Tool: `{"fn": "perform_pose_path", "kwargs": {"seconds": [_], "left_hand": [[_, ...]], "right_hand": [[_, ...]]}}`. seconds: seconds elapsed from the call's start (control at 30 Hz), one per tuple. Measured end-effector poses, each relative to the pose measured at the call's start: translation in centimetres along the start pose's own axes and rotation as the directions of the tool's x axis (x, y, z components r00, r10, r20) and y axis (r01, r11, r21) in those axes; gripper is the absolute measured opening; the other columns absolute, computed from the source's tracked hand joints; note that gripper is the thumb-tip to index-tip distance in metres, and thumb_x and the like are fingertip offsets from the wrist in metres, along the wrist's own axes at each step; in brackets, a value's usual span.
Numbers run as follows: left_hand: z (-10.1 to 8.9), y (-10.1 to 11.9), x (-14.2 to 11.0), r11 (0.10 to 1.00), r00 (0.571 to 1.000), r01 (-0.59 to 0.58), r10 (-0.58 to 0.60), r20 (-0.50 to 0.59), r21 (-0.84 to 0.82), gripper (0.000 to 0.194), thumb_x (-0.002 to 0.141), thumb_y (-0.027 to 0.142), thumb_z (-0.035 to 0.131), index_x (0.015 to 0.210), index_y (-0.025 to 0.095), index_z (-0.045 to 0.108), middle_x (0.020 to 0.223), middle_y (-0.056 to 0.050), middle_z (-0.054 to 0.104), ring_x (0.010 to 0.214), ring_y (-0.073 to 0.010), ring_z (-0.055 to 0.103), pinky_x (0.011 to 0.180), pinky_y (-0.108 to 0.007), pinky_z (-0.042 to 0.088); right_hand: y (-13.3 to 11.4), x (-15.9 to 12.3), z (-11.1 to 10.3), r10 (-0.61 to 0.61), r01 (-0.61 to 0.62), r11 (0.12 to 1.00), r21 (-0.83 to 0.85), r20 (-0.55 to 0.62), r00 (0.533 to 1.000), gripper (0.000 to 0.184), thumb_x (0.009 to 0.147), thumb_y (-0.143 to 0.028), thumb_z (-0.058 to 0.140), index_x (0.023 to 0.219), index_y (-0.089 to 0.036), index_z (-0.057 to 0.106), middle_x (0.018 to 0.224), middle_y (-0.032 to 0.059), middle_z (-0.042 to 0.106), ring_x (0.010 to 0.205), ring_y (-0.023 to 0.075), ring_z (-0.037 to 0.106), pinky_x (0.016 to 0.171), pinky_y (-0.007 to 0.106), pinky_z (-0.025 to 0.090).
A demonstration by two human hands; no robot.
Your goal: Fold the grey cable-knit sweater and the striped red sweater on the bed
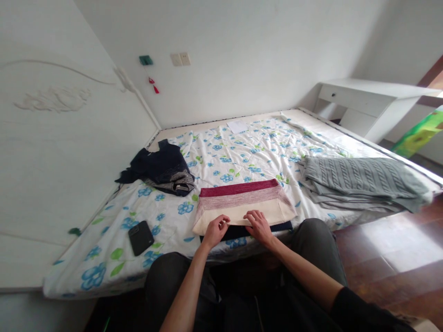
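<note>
left hand (pixel 215 231) pinches the folded sweater (pixel 238 207), right hand (pixel 259 227) lies curled on it (dark cloth (pixel 263 232) hidden beneath)

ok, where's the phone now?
In the head view, the black phone lies on the floral bedding, left of the person's left hand.

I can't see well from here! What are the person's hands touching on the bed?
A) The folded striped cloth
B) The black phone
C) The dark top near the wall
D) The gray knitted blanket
A. The left hand and right hand are both on the cream end of the folded striped cloth.
</note>
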State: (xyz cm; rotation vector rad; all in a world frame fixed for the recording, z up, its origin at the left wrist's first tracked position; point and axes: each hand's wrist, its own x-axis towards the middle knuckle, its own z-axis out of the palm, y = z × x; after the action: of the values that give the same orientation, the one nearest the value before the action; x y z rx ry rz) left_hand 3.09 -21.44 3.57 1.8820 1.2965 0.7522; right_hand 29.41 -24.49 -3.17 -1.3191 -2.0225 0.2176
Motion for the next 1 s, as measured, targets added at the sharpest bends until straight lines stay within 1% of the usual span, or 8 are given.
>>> {"fn": "perform_pose_path", "kwargs": {"seconds": [0.1,0.2,0.37,0.43,0.67,0.77,0.87,1.0], "left_hand": [[-0.2,0.1,-0.3,0.999,0.998,0.036,-0.037,0.056,0.027,0.019,0.089,0.025,0.065,0.103,0.021,0.077,0.079,0.002,0.069,0.069,-0.0149,0.058,0.071,-0.027,0.048],[-0.1,-0.1,-0.8,0.998,0.987,0.041,-0.048,0.154,0.053,0.025,0.082,0.019,0.064,0.102,0.021,0.078,0.086,0.000,0.074,0.075,-0.0160,0.062,0.075,-0.027,0.049],[0.4,-0.3,-1.3,0.967,0.933,-0.033,-0.061,0.354,0.254,0.037,0.072,0.009,0.063,0.101,0.022,0.083,0.101,-0.004,0.080,0.095,-0.0216,0.071,0.090,-0.030,0.052],[0.5,-0.3,-1.3,0.946,0.918,-0.067,-0.066,0.392,0.316,0.037,0.073,0.008,0.063,0.100,0.022,0.084,0.102,-0.005,0.080,0.102,-0.0239,0.072,0.096,-0.032,0.051],[0.4,0.0,-1.2,0.946,0.912,-0.055,-0.084,0.403,0.320,0.025,0.085,0.020,0.068,0.101,0.023,0.086,0.104,-0.005,0.083,0.102,-0.0236,0.073,0.095,-0.032,0.051],[0.4,0.0,-1.2,0.956,0.913,-0.021,-0.100,0.394,0.293,0.024,0.089,0.026,0.067,0.102,0.023,0.087,0.103,-0.006,0.084,0.097,-0.0227,0.073,0.090,-0.031,0.051],[0.3,-0.1,-1.1,0.963,0.914,0.024,-0.130,0.383,0.270,0.026,0.087,0.027,0.067,0.103,0.021,0.087,0.102,-0.006,0.084,0.094,-0.0220,0.073,0.086,-0.030,0.051],[0.3,-0.6,-0.9,0.967,0.923,0.068,-0.154,0.353,0.244,0.027,0.085,0.030,0.066,0.100,0.020,0.087,0.098,-0.007,0.084,0.092,-0.0231,0.072,0.085,-0.031,0.051]], "right_hand": [[0.3,0.0,-0.2,-0.024,0.023,0.999,0.028,0.031,0.999,0.034,0.091,-0.001,0.072,0.115,-0.025,0.078,0.121,0.0100,0.076,0.118,0.0315,0.064,0.102,0.044,0.051],[0.7,-0.3,-1.0,-0.042,0.039,0.997,0.062,0.052,0.998,0.035,0.090,0.000,0.069,0.112,-0.025,0.079,0.118,0.0096,0.076,0.116,0.0300,0.063,0.104,0.043,0.051],[1.2,-0.9,-1.8,-0.067,0.040,0.995,0.087,0.335,0.940,0.031,0.090,-0.002,0.068,0.107,-0.024,0.082,0.109,0.0068,0.076,0.108,0.0266,0.064,0.100,0.038,0.050],[1.3,-1.1,-1.8,-0.046,0.015,0.996,0.088,0.370,0.928,0.030,0.091,-0.004,0.070,0.110,-0.023,0.083,0.111,0.0069,0.076,0.110,0.0265,0.065,0.101,0.037,0.050],[0.9,-0.6,-2.0,-0.019,-0.046,0.984,0.174,0.353,0.935,0.012,0.102,-0.034,0.083,0.106,-0.023,0.086,0.109,0.0082,0.079,0.108,0.0270,0.068,0.100,0.038,0.052],[1.0,-0.3,-2.4,0.015,-0.092,0.978,0.185,0.383,0.923,0.011,0.103,-0.029,0.080,0.106,-0.022,0.088,0.108,0.0086,0.080,0.108,0.0263,0.070,0.101,0.036,0.053],[1.7,0.0,-3.0,0.041,-0.140,0.972,0.187,0.454,0.890,0.015,0.093,-0.023,0.086,0.107,-0.022,0.089,0.110,0.0084,0.081,0.109,0.0263,0.073,0.100,0.034,0.054],[3.6,0.0,-4.6,0.120,-0.296,0.924,0.244,0.549,0.827,0.012,0.086,-0.017,0.083,0.095,-0.022,0.089,0.097,0.0047,0.083,0.092,0.0227,0.077,0.084,0.029,0.055]]}}
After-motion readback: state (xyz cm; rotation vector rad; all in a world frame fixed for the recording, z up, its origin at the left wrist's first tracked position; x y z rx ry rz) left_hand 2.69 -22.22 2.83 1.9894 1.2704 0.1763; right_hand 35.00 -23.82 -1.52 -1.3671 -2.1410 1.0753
